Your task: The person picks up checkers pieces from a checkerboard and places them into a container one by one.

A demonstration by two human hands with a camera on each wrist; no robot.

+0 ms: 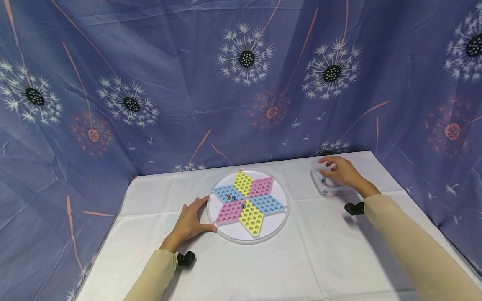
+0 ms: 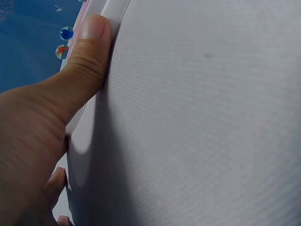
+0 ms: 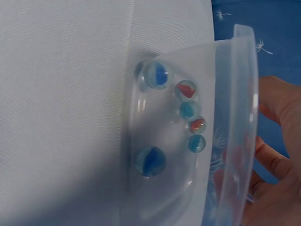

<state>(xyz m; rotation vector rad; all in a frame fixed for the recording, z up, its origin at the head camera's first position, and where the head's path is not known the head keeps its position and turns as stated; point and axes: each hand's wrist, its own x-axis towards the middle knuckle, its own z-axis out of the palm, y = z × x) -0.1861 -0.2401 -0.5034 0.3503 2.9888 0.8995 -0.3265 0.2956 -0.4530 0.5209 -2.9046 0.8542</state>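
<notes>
Got clear glass marbles with blue or red swirls (image 3: 197, 125) in the small translucent plastic box (image 3: 244, 94), right side of the white-clothed table (image 1: 162, 194). Lie below the bare right hand (image 1: 344, 172), slightly to the person's side of its fingertips; round, so no long axis to align. Right hand nearer, left well apart from box. Right fingers loosely bent, spaced apart; can't tell about marble contact, poor view through cloudy plastic. Bare left hand (image 1: 191, 221) at left edge of the round white star-patterned board (image 1: 272, 223), thumb and fingers spread, thumb on rim. Three more marbles (image 1: 228, 197) on the star.
</notes>
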